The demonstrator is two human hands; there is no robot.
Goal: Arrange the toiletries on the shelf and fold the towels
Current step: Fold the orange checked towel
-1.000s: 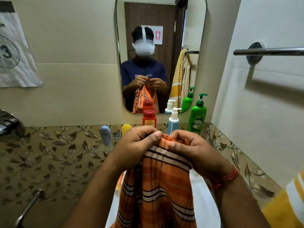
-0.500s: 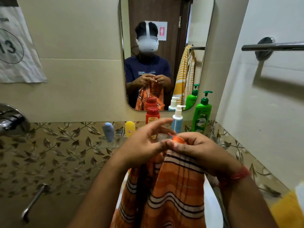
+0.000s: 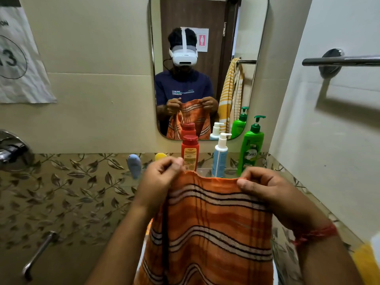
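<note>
Both hands are up in front of the mirror (image 3: 208,13) with the orange striped towel (image 3: 209,229) stretched between them. The left hand (image 3: 158,182) pinches one top corner, fingers curled in tight on the cloth, and the right hand (image 3: 265,192) pinches the other, thumb laid flat along the edge. The towel hangs straight down from those fingertips, open across its width and not yet doubled over, so to my eye the folding has only begun. Just past the fingers, on the ledge under the mirror, the bottles stand upright in a row: a red bottle (image 3: 190,153) right behind the left knuckles, a white and blue pump bottle (image 3: 220,157) between the two hands, and a green pump bottle (image 3: 250,147) beyond the right fingers. A small blue bottle (image 3: 134,165) and a yellow cap (image 3: 160,156) sit off to the outer side of the left hand. The toiletries look mostly lined up already. Low beside the right wrist a strip of yellow cloth (image 3: 368,262) shows, possibly another towel waiting, though I cannot tell for sure. The rail (image 3: 339,60) above the right hand is bare.
</note>
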